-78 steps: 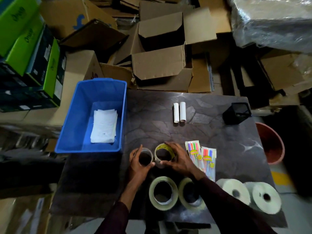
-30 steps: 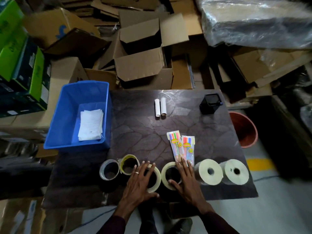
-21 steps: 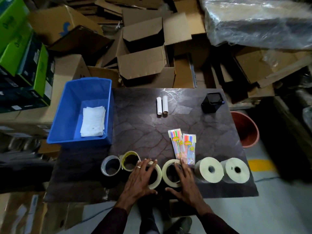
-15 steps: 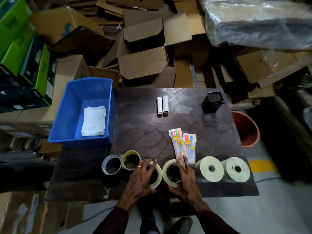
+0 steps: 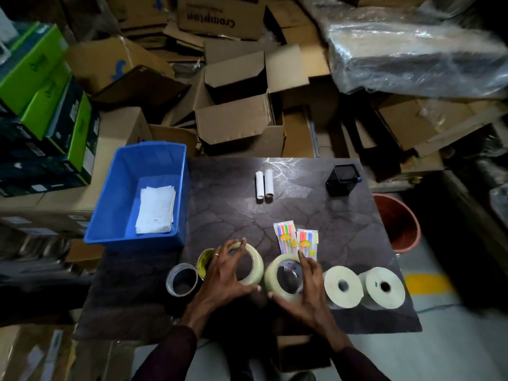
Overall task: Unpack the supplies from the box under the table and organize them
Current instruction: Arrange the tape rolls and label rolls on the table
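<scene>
Open and flattened cardboard boxes pile up beyond the dark counter [image 5: 275, 213], where the supplies lie spread out. My left hand [image 5: 222, 273] curls round the left big roll [image 5: 255, 266] of clear tape, with the thumb on its near side and the fingers over the far rim. My right hand [image 5: 305, 290] grips the right big roll [image 5: 276, 273] the same way, fingers spread.

Both rolls sit side by side near the front edge. The small tape rolls [image 5: 181, 280] are to their left, the two white paper rolls [image 5: 342, 290] to their right, and the marker packs [image 5: 298, 240] just beyond.

I judge this is the arranging step, lining the tape up in a row. Next I need to set both rolls down flat, close to the small ones, without nudging the markers. The box itself may be the dim cardboard under the near edge, but I can't be sure.
</scene>
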`<state>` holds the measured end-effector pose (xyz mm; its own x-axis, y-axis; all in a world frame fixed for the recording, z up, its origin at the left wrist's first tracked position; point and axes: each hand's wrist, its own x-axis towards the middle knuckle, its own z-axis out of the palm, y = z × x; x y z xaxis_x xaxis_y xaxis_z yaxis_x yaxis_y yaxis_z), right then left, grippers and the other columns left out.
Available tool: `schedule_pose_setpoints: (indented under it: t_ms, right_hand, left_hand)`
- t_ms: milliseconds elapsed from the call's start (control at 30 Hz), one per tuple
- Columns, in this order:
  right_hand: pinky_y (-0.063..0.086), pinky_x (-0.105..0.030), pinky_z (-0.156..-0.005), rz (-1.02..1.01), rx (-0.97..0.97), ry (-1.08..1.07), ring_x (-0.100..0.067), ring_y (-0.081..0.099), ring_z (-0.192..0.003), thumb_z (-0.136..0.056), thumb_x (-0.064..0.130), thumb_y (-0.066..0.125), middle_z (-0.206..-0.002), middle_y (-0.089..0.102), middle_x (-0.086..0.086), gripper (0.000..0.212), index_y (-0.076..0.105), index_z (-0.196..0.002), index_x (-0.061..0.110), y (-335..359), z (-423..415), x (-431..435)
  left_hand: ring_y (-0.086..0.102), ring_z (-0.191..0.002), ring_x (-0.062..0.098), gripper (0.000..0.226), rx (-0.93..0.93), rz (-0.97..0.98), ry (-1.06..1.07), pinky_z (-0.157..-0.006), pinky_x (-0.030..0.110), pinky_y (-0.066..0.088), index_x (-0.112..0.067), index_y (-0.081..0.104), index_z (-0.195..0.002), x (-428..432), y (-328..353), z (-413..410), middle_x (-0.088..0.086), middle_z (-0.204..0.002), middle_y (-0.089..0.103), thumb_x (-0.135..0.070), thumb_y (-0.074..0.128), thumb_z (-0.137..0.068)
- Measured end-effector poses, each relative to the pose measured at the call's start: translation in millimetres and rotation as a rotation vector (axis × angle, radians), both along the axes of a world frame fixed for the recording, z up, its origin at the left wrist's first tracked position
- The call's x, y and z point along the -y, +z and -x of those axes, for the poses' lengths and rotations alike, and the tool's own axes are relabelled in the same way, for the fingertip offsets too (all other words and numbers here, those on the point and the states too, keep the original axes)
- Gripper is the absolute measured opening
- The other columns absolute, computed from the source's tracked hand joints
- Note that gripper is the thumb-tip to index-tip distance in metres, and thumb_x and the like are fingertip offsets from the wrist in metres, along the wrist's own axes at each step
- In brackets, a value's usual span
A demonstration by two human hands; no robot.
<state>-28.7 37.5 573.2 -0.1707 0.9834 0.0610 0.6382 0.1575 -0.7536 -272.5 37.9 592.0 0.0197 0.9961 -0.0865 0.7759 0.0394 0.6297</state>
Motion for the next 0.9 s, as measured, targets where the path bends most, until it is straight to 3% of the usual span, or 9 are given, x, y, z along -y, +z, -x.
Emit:
schedule_pose_setpoints:
  t_ms: [67,167,333,433,600,700,900]
  right_hand:
    - [0.041,-0.037,-0.110,0.062,0.005,-0.028,-0.018,0.038,-0.138,-0.053,0.075,0.081,-0.146,0.024,0.007,0.129,0.015,-0.156,0.034,10,8,-17]
    - [0.041,-0.044,-0.111,0.074,0.004,-0.038,-0.020,0.032,-0.141,-0.051,0.082,0.076,-0.145,0.021,0.010,0.130,0.012,-0.156,0.039,21,20,-45]
    - [0.033,-0.027,-0.112,0.058,-0.011,-0.054,-0.014,0.029,-0.137,-0.052,0.075,0.080,-0.136,0.018,0.016,0.128,0.020,-0.156,0.032,32,38,-90]
    - [0.037,-0.028,-0.111,0.064,-0.030,-0.063,-0.015,0.032,-0.136,-0.050,0.075,0.080,-0.141,0.020,0.011,0.126,0.024,-0.153,0.030,30,47,-112]
    - [0.030,-0.020,-0.107,0.036,-0.035,-0.060,-0.010,0.032,-0.132,-0.054,0.074,0.079,-0.139,0.024,0.007,0.118,0.029,-0.151,0.028,21,61,-147]
    - [0.035,-0.028,-0.111,0.034,-0.012,-0.054,-0.013,0.034,-0.132,-0.055,0.079,0.075,-0.138,0.028,0.003,0.114,0.033,-0.148,0.028,11,73,-170]
    - [0.028,-0.018,-0.106,0.061,0.009,0.044,-0.003,0.028,-0.131,-0.060,0.075,0.075,-0.139,0.025,0.010,0.112,0.025,-0.151,0.033,2,113,-220]
  left_hand:
    - [0.028,-0.139,0.016,0.119,0.018,-0.002,0.077,-0.113,0.031,0.029,-0.036,0.029,-0.151,-18,5,5,-0.004,-0.148,0.030,-0.074,0.074,-0.047]
    - [0.027,-0.139,0.021,0.123,0.022,0.009,0.166,-0.113,0.034,0.027,-0.032,0.030,-0.151,-45,11,11,0.001,-0.149,0.028,-0.076,0.071,-0.044]
    - [0.024,-0.139,0.027,0.123,-0.003,0.010,0.275,-0.114,0.041,0.030,-0.030,0.027,-0.152,-83,15,24,0.004,-0.151,0.022,-0.075,0.073,-0.046]
    - [0.019,-0.139,0.027,0.121,-0.012,0.016,0.319,-0.113,0.043,0.030,-0.032,0.021,-0.153,-103,12,31,0.002,-0.151,0.015,-0.070,0.077,-0.053]
    - [0.016,-0.139,0.027,0.122,-0.008,0.036,0.360,-0.112,0.047,0.031,-0.035,0.013,-0.153,-140,0,41,-0.002,-0.151,0.009,-0.071,0.075,-0.054]
    - [0.012,-0.142,0.028,0.119,-0.061,0.058,0.365,-0.114,0.046,0.025,-0.034,0.013,-0.154,-166,-6,47,0.003,-0.155,0.008,-0.070,0.074,-0.059]
    - [0.001,-0.145,0.032,0.115,-0.190,0.132,0.285,-0.116,0.045,0.014,-0.030,0.005,-0.155,-227,-14,74,0.009,-0.160,-0.001,-0.064,0.073,-0.068]
